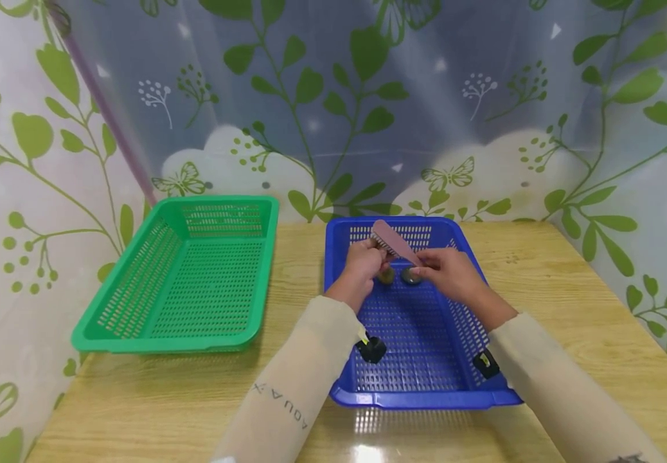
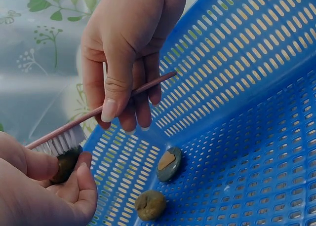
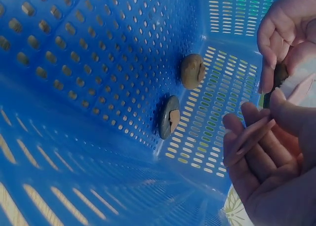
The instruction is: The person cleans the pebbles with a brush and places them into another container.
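Observation:
Above the far end of the blue basket (image 1: 417,400), my right hand (image 1: 452,273) grips the handle of a pink brush (image 1: 394,241) with white bristles. My left hand (image 1: 364,265) holds a dark stone (image 2: 66,166) between thumb and fingers, and the bristles lie against its top in the left wrist view. Below the hands, two more stones rest on the basket floor: a brownish round stone (image 3: 192,71) and a flat grey-green stone (image 3: 169,117), each with a tan patch on it.
A green basket (image 1: 252,283) stands to the left on the wooden table (image 1: 542,276). Behind the table hangs a leaf-patterned curtain (image 1: 322,96). Black wrist-camera pieces (image 1: 371,349) sit at the cuffs, over the blue basket.

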